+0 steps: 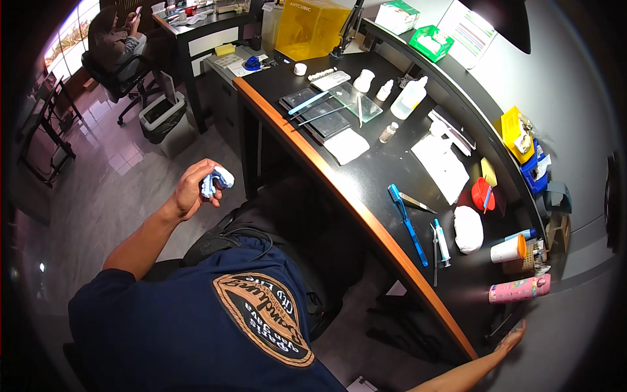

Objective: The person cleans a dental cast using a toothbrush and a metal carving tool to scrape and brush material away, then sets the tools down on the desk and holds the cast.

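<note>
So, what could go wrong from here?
The left hand holds the white-and-blue piece away from the desk, over the floor; if the fingers loosen, it might drop and perhaps chip.

The slim metal tool and blue brush lie near the desk's wooden edge; a passing arm could knock them off.

Curved blue-and-white piece in left hand, left of black wood-edged desk; on desk, long blue plastic brush left of slim white-and-blue syringe
</note>
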The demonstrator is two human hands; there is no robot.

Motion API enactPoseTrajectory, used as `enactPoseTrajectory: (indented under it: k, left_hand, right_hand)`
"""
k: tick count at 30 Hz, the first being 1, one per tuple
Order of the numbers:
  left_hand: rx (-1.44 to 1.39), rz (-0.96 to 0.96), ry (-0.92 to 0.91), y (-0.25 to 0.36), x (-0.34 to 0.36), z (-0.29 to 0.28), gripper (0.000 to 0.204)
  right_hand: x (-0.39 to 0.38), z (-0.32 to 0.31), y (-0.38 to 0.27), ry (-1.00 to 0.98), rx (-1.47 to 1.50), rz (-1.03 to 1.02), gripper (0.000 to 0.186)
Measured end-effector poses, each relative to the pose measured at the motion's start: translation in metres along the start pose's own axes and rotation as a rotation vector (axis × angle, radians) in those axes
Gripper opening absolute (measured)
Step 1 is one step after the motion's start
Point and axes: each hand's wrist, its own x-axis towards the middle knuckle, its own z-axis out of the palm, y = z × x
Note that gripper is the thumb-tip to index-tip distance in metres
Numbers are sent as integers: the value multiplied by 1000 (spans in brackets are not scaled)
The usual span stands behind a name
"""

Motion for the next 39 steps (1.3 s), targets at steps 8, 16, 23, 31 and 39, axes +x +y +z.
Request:
enactPoseTrajectory:
  k: [8,16,23,31,39]
  left_hand:
    - [1,12,-5,1,3,1,30]
    - [-7,-1,-12,-1,5,-1,30]
    - [-11,9,-7,-2,4,-3,30]
    - [-11,2,7,-1,3,-3,29]
    - [0,-11,-6,-4,1,-4,29]
  right_hand:
    - [-2,-5,5,-64,46,24,63]
    - [-6,-3,-5,-90,-324,-162,64]
    - [-15,-3,-3,-27,-397,-263,62]
    - [-78,-3,17,236,-132,-345,58]
    - [-114,5,-7,206,-243,-450,52]
